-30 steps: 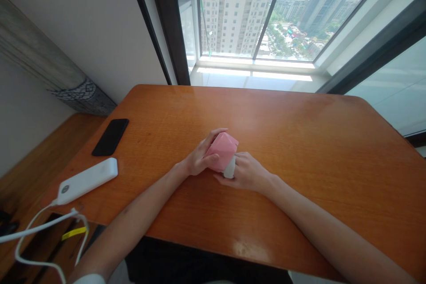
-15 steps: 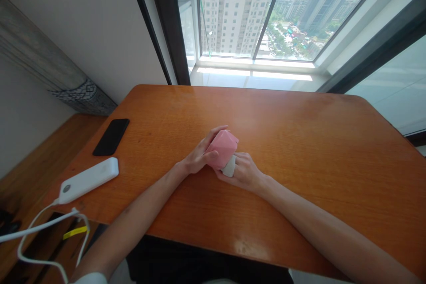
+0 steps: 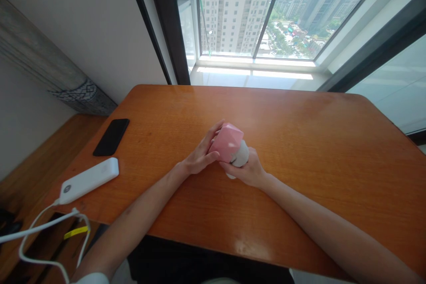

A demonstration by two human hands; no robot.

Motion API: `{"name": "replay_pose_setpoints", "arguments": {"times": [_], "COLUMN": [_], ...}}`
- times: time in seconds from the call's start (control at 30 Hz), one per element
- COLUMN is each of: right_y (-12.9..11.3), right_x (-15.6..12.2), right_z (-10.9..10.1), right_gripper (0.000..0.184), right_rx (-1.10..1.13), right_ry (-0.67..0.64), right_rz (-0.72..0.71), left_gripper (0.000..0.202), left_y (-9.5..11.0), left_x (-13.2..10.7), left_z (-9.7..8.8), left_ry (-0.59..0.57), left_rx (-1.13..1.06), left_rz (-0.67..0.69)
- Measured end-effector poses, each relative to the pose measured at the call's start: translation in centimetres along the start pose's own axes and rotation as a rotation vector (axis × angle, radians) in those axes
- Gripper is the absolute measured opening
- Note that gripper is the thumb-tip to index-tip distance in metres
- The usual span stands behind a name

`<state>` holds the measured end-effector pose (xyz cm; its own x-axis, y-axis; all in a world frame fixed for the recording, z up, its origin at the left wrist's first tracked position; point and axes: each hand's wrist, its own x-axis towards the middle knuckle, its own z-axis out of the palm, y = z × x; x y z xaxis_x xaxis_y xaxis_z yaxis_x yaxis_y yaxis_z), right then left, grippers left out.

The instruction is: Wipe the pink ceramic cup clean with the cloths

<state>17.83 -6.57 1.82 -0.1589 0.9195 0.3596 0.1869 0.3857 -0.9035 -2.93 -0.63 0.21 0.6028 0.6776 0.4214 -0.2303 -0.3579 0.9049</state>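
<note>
Held between my hands above the wooden table is a faceted pink cap (image 3: 228, 143) seated on a rounded white body (image 3: 242, 153). My left hand (image 3: 201, 153) wraps the pink cap's left side, fingers curled over it. My right hand (image 3: 245, 170) cups the white body from below, its fingers partly hidden behind the object. Whether the two parts are joined tightly, I cannot tell.
The orange wooden table (image 3: 299, 142) runs up to a tall window (image 3: 256, 13). At its left lie a black smartphone (image 3: 111, 137) and a white power bank (image 3: 88, 180), whose white cable (image 3: 36, 235) trails over the table's left edge.
The object has turned, showing more of the white body to the right of the pink cap. My right hand has shifted beneath it, and the view has tilted slightly.
</note>
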Motion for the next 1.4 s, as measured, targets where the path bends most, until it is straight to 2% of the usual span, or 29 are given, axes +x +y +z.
{"name": "replay_pose_setpoints", "arguments": {"times": [0.1,0.17,0.33,0.43,0.67,0.9,1.1,1.4], "right_y": [-0.3,-0.4,-0.5,-0.3,0.6,0.7,-0.1,0.1], "right_x": [0.1,0.3,1.2,1.7,2.1,1.9,1.9,1.4], "right_z": [0.0,0.2,0.0,-0.7,-1.1,-0.9,-0.7,-0.3], "right_gripper": [0.03,0.031,0.045,0.039,0.03,0.039,0.038,0.054], "right_rx": [0.251,0.416,0.793,0.894,1.001,1.029,1.0,0.832], "right_ry": [0.021,0.015,-0.013,-0.008,-0.005,-0.031,-0.045,-0.067], "right_rz": [0.244,0.358,0.541,0.595,0.631,0.716,0.656,0.553], "left_gripper": [0.103,0.109,0.12,0.123,0.121,0.118,0.116,0.115], "left_y": [-0.1,-0.1,0.1,0.0,0.0,0.4,0.3,-0.1], "left_x": [0.0,0.0,0.1,0.2,0.3,0.2,0.1,0.0], "left_z": [-0.1,-0.2,-0.1,0.0,0.1,0.5,0.6,0.5], "left_ry": [0.007,0.008,0.008,0.006,0.004,0.004,0.034,0.049], "left_rx": [0.025,0.096,0.179,0.217,0.273,0.364,0.376,0.294], "left_rz": [-0.015,-0.027,-0.023,-0.032,0.014,0.081,0.034,-0.03]}}
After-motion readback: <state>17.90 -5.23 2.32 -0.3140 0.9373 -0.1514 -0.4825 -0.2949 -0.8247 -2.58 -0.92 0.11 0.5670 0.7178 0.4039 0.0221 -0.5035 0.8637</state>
